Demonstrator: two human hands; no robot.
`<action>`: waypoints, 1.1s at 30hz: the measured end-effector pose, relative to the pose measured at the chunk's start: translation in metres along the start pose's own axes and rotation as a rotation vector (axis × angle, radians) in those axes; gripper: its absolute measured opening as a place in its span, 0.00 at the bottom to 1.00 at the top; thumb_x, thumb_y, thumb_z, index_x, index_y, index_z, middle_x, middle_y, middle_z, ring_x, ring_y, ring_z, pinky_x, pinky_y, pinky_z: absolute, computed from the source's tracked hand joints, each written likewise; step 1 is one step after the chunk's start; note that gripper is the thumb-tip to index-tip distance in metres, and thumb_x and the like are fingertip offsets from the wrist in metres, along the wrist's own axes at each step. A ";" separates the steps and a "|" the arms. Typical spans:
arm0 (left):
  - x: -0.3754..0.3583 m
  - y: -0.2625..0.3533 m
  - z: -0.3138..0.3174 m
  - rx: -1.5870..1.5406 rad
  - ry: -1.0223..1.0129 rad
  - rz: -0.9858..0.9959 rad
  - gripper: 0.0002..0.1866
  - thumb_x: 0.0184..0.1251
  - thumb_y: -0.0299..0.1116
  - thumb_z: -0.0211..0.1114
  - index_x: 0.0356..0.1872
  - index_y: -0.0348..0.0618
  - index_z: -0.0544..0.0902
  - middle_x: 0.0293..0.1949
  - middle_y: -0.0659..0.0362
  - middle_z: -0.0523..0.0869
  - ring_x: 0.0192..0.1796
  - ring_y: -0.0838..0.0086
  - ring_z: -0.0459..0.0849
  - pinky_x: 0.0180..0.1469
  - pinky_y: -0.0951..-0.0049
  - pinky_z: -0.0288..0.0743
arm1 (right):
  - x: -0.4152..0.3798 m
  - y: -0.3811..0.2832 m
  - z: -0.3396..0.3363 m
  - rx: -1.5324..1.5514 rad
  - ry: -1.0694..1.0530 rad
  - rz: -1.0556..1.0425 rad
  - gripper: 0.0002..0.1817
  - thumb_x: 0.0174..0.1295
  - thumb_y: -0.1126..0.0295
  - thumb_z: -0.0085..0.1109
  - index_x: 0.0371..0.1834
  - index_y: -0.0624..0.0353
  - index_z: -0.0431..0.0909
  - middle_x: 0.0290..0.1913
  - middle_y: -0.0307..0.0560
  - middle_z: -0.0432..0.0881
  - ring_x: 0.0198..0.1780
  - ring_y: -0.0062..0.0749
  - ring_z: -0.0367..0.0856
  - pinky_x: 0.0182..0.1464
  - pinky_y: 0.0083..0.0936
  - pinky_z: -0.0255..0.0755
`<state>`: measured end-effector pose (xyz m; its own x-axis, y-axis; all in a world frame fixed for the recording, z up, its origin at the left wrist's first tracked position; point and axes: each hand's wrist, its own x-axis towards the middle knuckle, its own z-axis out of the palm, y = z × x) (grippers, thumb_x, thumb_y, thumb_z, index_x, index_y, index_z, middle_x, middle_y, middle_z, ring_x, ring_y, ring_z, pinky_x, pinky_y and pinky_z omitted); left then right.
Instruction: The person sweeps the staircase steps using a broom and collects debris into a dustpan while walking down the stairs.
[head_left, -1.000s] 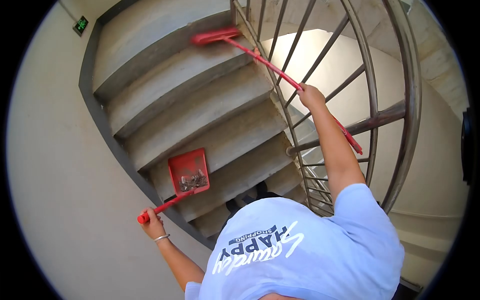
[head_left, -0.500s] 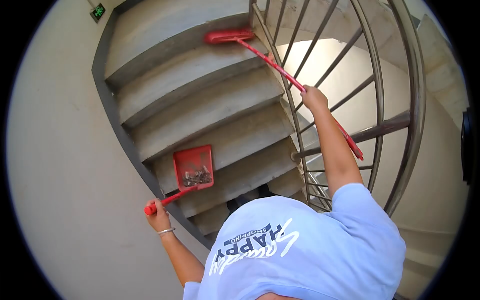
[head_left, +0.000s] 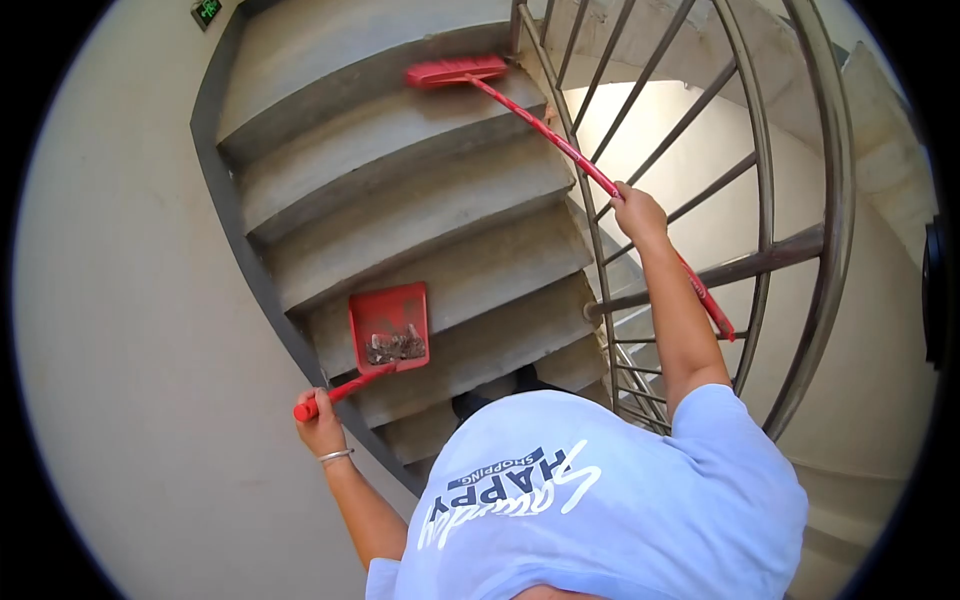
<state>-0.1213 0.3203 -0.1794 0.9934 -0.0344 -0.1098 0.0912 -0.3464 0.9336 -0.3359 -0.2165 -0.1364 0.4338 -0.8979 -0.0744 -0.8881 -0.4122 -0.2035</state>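
My left hand [head_left: 321, 427], with a bracelet at the wrist, is closed round the handle of a red dustpan [head_left: 390, 310]. The pan hangs over the lower steps at centre left, with grey debris gathered at its handle end. On the right, my right hand [head_left: 640, 213] grips the long red handle of a broom [head_left: 560, 143] beside the railing. The broom's red head [head_left: 455, 71] rests on an upper step, close to the railing side, slightly blurred. The handle's far end passes behind my right forearm.
Curved concrete stairs [head_left: 420, 210] rise ahead. A metal railing [head_left: 765, 190] runs along the right, and a plain wall [head_left: 130, 300] with a dark skirting borders the left. A green sign [head_left: 206, 12] hangs at the upper left. My dark shoes show partly below.
My right hand has shifted slightly right and down with the broom handle. The broom head has barely moved. The dustpan sits slightly higher in view, and my left hand is a little further right.
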 end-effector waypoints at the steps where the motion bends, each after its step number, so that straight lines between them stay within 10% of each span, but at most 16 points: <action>1: -0.001 -0.001 -0.003 0.007 -0.004 -0.003 0.11 0.64 0.38 0.61 0.35 0.41 0.77 0.19 0.62 0.75 0.17 0.82 0.71 0.16 0.82 0.64 | 0.000 0.005 0.002 0.033 0.009 -0.025 0.19 0.61 0.57 0.53 0.55 0.43 0.77 0.42 0.50 0.84 0.45 0.47 0.82 0.46 0.42 0.75; 26: 0.004 -0.005 -0.005 -0.002 -0.078 0.056 0.11 0.64 0.39 0.61 0.35 0.41 0.77 0.20 0.62 0.75 0.17 0.82 0.71 0.15 0.82 0.63 | -0.067 0.033 0.008 0.102 0.055 0.155 0.16 0.62 0.63 0.48 0.51 0.51 0.74 0.39 0.57 0.83 0.44 0.53 0.82 0.45 0.47 0.73; 33: 0.008 0.011 0.001 0.042 -0.084 0.015 0.09 0.64 0.37 0.62 0.34 0.42 0.77 0.18 0.66 0.72 0.17 0.84 0.68 0.17 0.83 0.61 | -0.019 -0.027 0.047 0.029 -0.025 -0.076 0.19 0.64 0.64 0.46 0.56 0.56 0.72 0.38 0.57 0.83 0.42 0.53 0.82 0.44 0.46 0.73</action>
<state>-0.1121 0.3156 -0.1701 0.9850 -0.1178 -0.1258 0.0716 -0.3840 0.9205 -0.3131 -0.1814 -0.1757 0.5036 -0.8600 -0.0822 -0.8480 -0.4739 -0.2373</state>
